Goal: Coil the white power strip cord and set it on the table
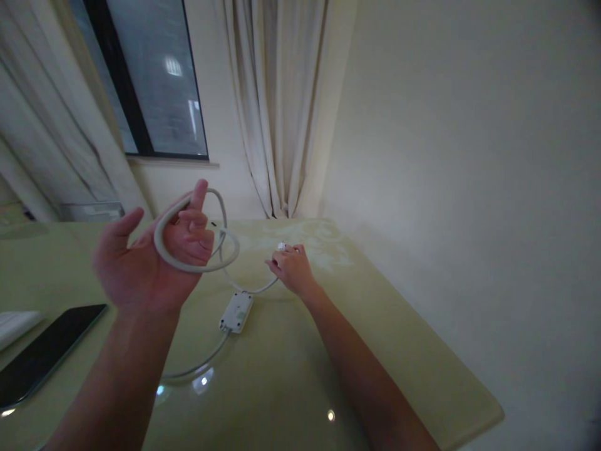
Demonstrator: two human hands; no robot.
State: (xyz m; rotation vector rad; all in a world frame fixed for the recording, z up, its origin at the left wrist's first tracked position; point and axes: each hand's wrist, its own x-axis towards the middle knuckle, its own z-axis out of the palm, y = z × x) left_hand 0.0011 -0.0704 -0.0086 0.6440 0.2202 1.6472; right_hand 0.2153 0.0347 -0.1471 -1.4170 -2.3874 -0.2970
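Observation:
My left hand (154, 257) is raised above the table on the left, palm up. A white cable (162, 247) loops around its partly curled fingers, while the thumb stands apart. Farther off, near the table's back, my right hand (293, 269) is closed on the cable's end, where a small white plug (282, 246) shows at the fingertips. Between the hands and nearer to me, a small white box (237, 312) with dark screw holes at its corners lies on the table. The cable joins it at the far end, and another stretch runs from its near end toward my left forearm.
The pale green table (399, 351) has a glossy cover that reflects lights. A black phone-like slab (47, 351) and a white object (16, 326) lie at the left. Behind are curtains (277, 94) and a window (154, 75); a bare wall (469, 156) borders the right side.

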